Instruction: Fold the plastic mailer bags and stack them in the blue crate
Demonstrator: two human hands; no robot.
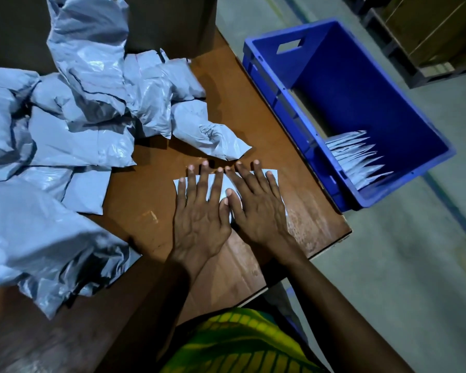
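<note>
Both hands are pressing flat on a folded mailer (pixel 212 187) near the right edge of the brown table (pixel 226 103). Left hand (pixel 199 222) and right hand (pixel 258 208) are lying side by side, fingers straight and spread wide, thumbs touching. A crumpled pile of grey mailers (pixel 65 130) is crowding the table's left, one corner just beyond the fingertips. The blue crate (pixel 361 90) is sitting right of the table, holding a stack of folded mailers (pixel 358 160).

Two hands (pixel 201 224) (pixel 258 211), one blue crate (pixel 361 84)
</note>
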